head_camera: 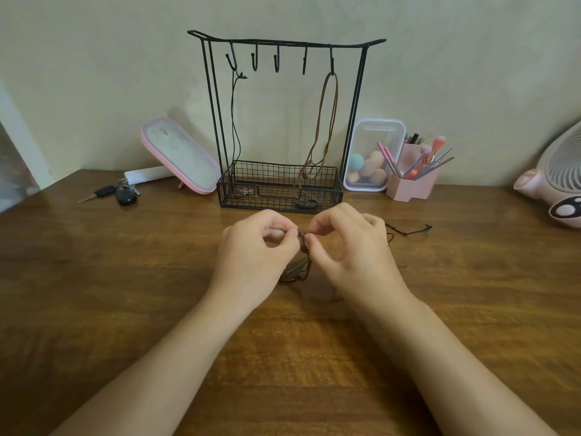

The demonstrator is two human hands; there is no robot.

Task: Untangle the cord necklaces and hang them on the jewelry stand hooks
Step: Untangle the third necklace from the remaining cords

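Note:
A black wire jewelry stand (284,42) with several hooks stands at the back of the wooden table. A thin black cord necklace (234,121) hangs from its leftmost hook, and a brown cord necklace (327,121) hangs from its rightmost hook. In front of the stand, my left hand (254,256) and my right hand (352,250) each pinch a brown cord necklace (304,247) between thumb and forefinger. Its dark pendant (294,272) dangles below my fingers. Another black cord (408,231) lies on the table just right of my right hand.
A pink-framed mirror (179,155) and car keys (116,193) sit left of the stand. Right of it stand a clear box of sponges (372,155) and a pink brush holder (412,180). A pink fan (559,187) is at the far right edge.

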